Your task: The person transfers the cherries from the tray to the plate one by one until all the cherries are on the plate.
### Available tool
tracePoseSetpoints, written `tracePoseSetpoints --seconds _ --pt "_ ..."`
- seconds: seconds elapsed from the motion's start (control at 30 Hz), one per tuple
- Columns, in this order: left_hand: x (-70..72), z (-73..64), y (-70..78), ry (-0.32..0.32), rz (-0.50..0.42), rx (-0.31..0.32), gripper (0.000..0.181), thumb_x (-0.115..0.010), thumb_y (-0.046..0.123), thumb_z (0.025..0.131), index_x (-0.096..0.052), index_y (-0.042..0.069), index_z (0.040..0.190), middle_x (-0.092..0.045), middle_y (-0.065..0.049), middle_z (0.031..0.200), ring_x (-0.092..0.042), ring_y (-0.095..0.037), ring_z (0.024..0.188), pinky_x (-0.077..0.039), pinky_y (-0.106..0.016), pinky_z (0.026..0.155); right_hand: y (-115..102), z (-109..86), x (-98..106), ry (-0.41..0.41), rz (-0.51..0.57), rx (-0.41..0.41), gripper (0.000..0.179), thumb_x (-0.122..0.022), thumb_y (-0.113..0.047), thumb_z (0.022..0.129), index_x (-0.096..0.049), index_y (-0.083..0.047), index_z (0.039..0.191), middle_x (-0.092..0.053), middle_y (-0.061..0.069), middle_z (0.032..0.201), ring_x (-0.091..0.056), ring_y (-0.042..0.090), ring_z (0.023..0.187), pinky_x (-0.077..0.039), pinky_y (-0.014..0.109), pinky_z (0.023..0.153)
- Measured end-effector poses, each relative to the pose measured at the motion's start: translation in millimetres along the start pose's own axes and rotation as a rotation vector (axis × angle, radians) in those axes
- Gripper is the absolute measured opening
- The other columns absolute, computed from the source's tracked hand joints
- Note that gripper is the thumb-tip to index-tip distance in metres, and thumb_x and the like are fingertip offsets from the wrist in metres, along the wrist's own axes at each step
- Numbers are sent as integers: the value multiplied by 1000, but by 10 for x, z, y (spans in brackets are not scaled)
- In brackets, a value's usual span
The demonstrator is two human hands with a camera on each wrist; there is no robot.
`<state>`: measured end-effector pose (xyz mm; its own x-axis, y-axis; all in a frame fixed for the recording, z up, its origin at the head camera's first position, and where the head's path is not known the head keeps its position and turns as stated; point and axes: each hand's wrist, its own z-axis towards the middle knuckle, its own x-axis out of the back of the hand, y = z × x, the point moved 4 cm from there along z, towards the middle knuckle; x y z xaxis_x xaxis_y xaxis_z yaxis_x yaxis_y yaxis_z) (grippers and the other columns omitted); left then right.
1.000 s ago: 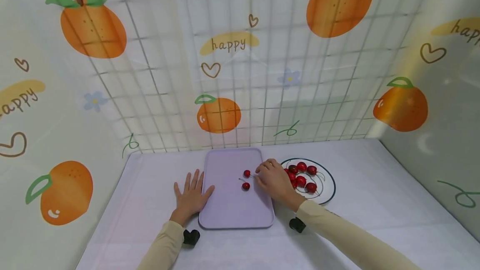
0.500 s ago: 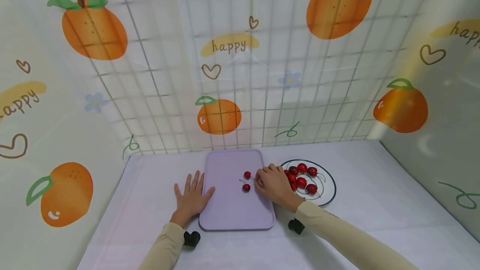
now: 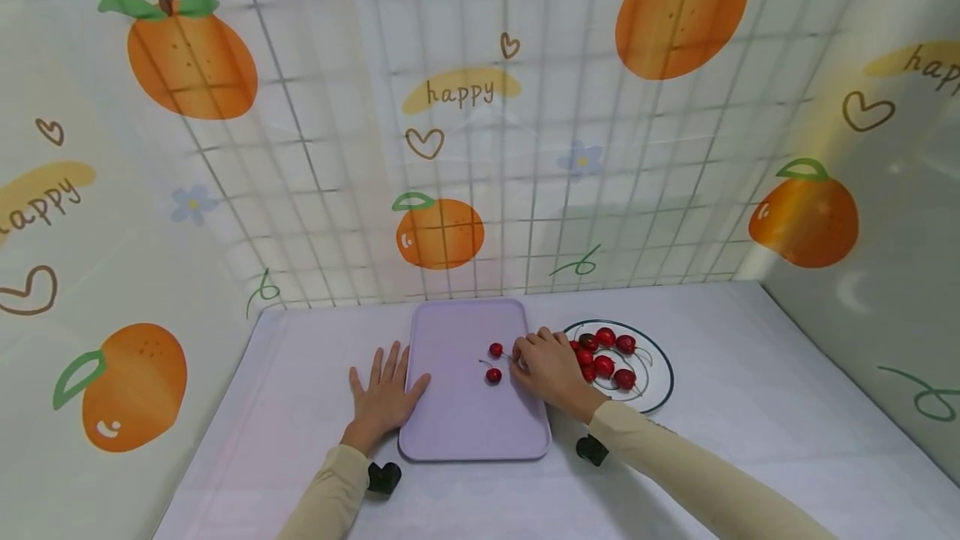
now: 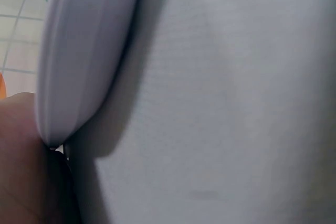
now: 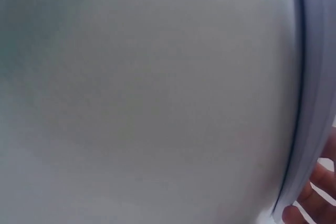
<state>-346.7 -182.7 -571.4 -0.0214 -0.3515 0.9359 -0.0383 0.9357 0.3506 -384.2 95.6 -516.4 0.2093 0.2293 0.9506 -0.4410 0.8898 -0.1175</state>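
Barely anything has shifted since a second ago: the right hand (image 3: 546, 367) has eased a touch lower over the tray's right edge. The table (image 3: 750, 407) fills the lower frame, the lilac tray (image 3: 457, 423) at its centre. The left hand (image 3: 384, 394) lies flat, fingers spread, thumb on the tray's left rim. The right hand's fingers curl by a cherry (image 3: 496, 349); whether they pinch its stem cannot be told. A second cherry (image 3: 492, 375) sits just below. Best to lift by the stem, gently. Right of centre, the plate (image 3: 660, 390) of cherries crowds the wrist.
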Motion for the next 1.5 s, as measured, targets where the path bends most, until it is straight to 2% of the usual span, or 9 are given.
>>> tracePoseSetpoints --seconds 0.23,0.6,0.8,0.93,1.1,1.23,1.5 --pt "-4 13 -1 6 16 -2 81 -32 70 102 -16 23 166 -8 2 177 -1 -31 165 8 -72 124 5 25 21 -26 11 -11 11 -80 -22 87 -72 -17 93 -74 2 91 -57 21 91 -47 43 88" --pt "-4 30 11 19 14 -7 81 -31 70 102 -17 23 166 -9 2 176 -3 -31 165 7 -72 124 42 16 54 -7 -14 -14 8 -76 -20 89 -70 -14 91 -73 1 88 -57 20 88 -48 42 86" --pt "9 19 17 14 17 -4 81 -33 69 102 -18 23 166 -9 1 176 -2 -32 165 8 -72 124 83 31 122 42 26 -9 12 -79 -21 88 -71 -14 94 -75 2 92 -57 19 91 -50 36 81" --pt "21 11 19 12 10 0 80 -32 69 102 -17 22 166 -9 1 176 -2 -32 165 9 -71 124 121 41 183 69 24 -7 12 -78 -21 89 -71 -15 97 -75 1 94 -58 19 94 -51 36 83" --pt "23 -4 18 14 -4 -4 81 -31 69 103 -18 21 166 -9 1 176 -2 -32 165 10 -72 123 209 27 205 78 28 -22 10 -76 -20 91 -70 -14 96 -72 -1 88 -55 18 89 -49 35 82" --pt "-4 -8 8 17 -12 -3 79 -35 66 103 -19 21 166 -11 0 176 -3 -33 165 10 -72 123 296 -12 230 120 53 -29 7 -74 -17 91 -69 -13 93 -69 -1 82 -54 18 86 -45 34 77" --pt "100 -94 87 4 -38 -2 79 -37 63 103 -21 16 165 -12 -3 176 -4 -34 164 10 -71 124 490 -56 304 194 43 -2 5 -72 -14 91 -67 -13 91 -68 -2 81 -56 20 87 -43 34 74"
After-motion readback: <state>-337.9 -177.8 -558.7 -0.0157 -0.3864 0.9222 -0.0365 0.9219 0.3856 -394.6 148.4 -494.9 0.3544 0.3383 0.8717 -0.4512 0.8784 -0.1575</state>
